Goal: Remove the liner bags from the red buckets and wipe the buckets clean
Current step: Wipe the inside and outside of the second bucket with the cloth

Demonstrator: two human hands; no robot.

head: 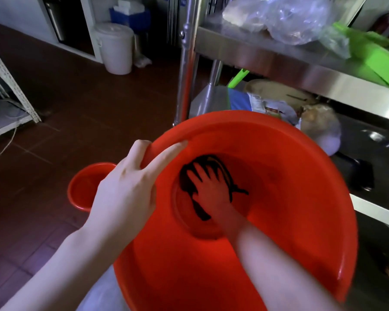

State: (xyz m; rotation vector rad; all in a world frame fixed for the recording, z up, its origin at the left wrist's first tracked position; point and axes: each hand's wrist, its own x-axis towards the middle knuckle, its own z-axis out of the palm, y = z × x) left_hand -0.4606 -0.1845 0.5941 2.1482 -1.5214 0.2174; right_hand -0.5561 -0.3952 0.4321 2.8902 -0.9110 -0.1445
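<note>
A large red bucket (pixel 290 198) fills the middle of the head view, tilted toward me. My left hand (pixel 126 187) grips its left rim, thumb outside and fingers over the edge. Deep inside, my right hand (pixel 209 187) presses flat with spread fingers on a dark cloth (pixel 186 178) against the bucket's bottom. No liner bag shows inside this bucket. A second, smaller red bucket (pixel 83 187) stands on the floor to the left, partly hidden behind my left hand.
A steel table (pixel 279 61) stands at right, with plastic bags (pixel 290 16) and a green tray (pixel 373 55) on top and sacks on its lower shelf. A white lidded pail (pixel 115 46) stands at the back. A metal rack (pixel 7 86) is at left. Brown tiled floor between.
</note>
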